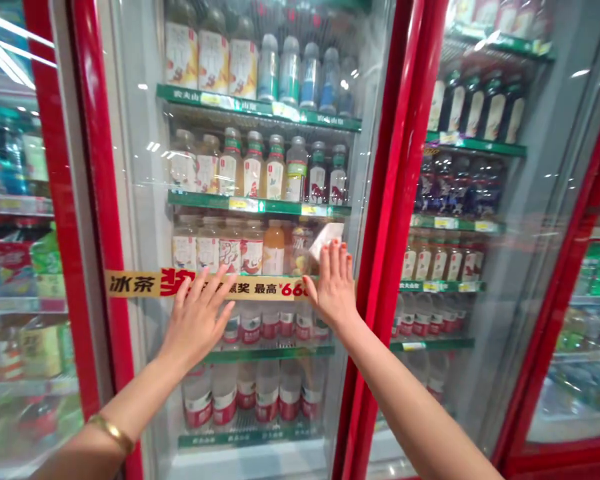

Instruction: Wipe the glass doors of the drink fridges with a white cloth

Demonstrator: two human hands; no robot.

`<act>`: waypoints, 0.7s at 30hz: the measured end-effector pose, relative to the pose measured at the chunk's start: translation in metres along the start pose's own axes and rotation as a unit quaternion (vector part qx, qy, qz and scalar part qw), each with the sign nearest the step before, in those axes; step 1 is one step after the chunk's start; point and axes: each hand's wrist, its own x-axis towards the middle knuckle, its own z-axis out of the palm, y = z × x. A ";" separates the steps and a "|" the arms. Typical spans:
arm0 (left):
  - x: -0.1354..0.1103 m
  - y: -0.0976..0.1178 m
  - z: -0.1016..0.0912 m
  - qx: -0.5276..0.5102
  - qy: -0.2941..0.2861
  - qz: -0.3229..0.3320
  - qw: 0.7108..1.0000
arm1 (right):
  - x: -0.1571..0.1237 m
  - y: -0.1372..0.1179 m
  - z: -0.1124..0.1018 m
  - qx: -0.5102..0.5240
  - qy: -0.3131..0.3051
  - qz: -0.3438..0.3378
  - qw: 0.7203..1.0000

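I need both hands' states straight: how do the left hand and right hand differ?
The left hand shows no sheet, while the right hand has its fingers over a white sheet. The left forearm wears a gold bangle; the right forearm shows none. The left hand appears lower in view than the right hand. Both overlap the yellow strip.
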 end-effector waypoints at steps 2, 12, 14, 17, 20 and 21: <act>0.021 -0.005 -0.002 0.002 0.030 -0.005 1.000 | 0.016 -0.012 0.003 0.003 0.049 0.063 0.997; 0.152 -0.019 -0.014 0.026 0.095 0.191 0.977 | 0.058 -0.002 -0.001 -0.060 0.092 0.065 0.992; 0.152 -0.029 -0.014 0.024 0.103 0.173 0.979 | 0.065 -0.011 0.000 -0.049 0.093 0.069 0.992; 0.153 -0.030 -0.012 -0.014 0.094 0.086 0.992 | 0.069 -0.041 0.003 -0.014 0.047 -0.033 0.998; 0.164 -0.018 -0.017 -0.050 0.042 0.025 0.998 | 0.089 -0.046 -0.011 -0.015 0.017 0.053 0.998; 0.171 -0.012 -0.021 -0.063 0.016 0.026 0.998 | 0.103 -0.042 -0.018 -0.021 0.017 0.126 0.992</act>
